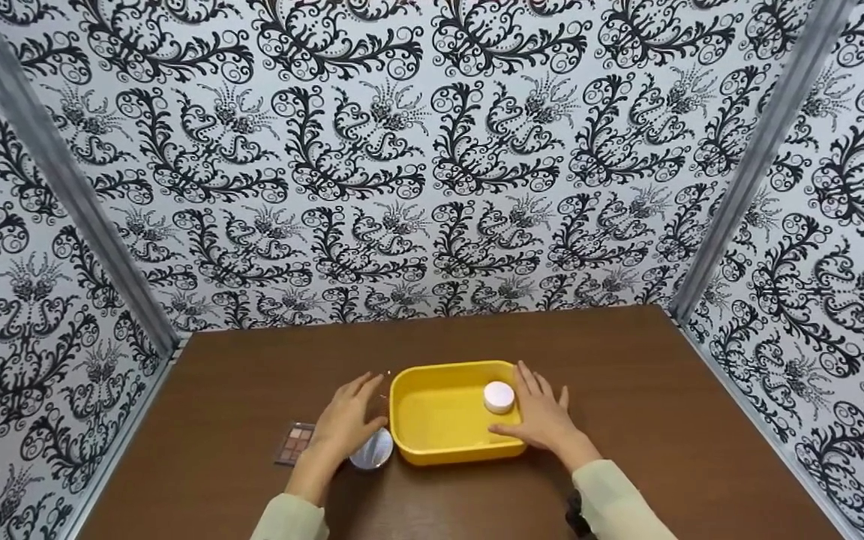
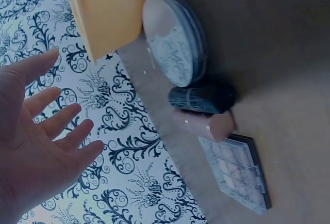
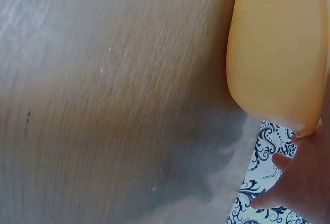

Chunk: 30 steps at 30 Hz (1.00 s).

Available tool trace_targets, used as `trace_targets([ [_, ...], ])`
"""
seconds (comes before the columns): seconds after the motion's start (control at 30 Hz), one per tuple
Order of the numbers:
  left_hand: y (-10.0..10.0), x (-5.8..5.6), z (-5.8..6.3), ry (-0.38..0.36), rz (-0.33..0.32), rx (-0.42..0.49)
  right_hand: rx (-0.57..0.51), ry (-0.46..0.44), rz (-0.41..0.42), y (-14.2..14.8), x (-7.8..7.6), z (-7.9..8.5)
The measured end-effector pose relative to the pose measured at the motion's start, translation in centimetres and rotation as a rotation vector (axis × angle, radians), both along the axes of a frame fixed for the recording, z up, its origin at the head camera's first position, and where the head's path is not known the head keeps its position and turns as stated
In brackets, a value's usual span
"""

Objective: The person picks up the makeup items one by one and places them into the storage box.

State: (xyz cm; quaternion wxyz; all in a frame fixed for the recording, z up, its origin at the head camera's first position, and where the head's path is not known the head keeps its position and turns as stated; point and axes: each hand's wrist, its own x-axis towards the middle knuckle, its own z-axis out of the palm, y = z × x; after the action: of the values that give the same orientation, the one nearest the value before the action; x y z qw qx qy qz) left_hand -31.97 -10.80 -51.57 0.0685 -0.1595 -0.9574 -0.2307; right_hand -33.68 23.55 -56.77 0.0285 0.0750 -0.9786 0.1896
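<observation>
A yellow plastic basin point(image 1: 454, 455) sits on the table, with a small white round-topped container point(image 1: 499, 396) inside near its right end. My right hand point(image 1: 544, 421) lies over the basin's right rim, thumb reaching inward and fingers spread. In the right wrist view, fingertips are right at the rim. My left hand point(image 1: 343, 418) hovers left of the basin, fingers loosely extended, holding nothing. Beneath and beside it are a round compact point(image 2: 174, 41), a dark ribbed cylinder point(image 2: 198, 98), a pinkish tube point(image 2: 206, 124) and an eyeshadow palette point(image 2: 234, 170), lined up in the left wrist view.
The brown wooden table point(image 1: 612, 360) extends around the basin. Patterned black-and-white panels point(image 1: 432, 165) enclose it at the back and both sides, joined by grey corner posts point(image 1: 766, 150).
</observation>
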Motion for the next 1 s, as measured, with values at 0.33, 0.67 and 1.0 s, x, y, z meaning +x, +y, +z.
trace_targets([
  [0.33, -0.5, 1.1, -1.7, -0.117, -0.015, -0.005, -0.016, -0.018, -0.001, 0.1, 0.3, 0.0],
  [0.67, -0.3, 1.1, -4.0, -0.165, -0.063, -0.035, -0.007, -0.024, 0.002, 0.1, 0.2, 0.3],
  [1.0, 0.1, 1.3, -5.3, -0.230, -0.063, 0.062, -0.014, -0.010, 0.010, 0.0, 0.3, 0.3],
])
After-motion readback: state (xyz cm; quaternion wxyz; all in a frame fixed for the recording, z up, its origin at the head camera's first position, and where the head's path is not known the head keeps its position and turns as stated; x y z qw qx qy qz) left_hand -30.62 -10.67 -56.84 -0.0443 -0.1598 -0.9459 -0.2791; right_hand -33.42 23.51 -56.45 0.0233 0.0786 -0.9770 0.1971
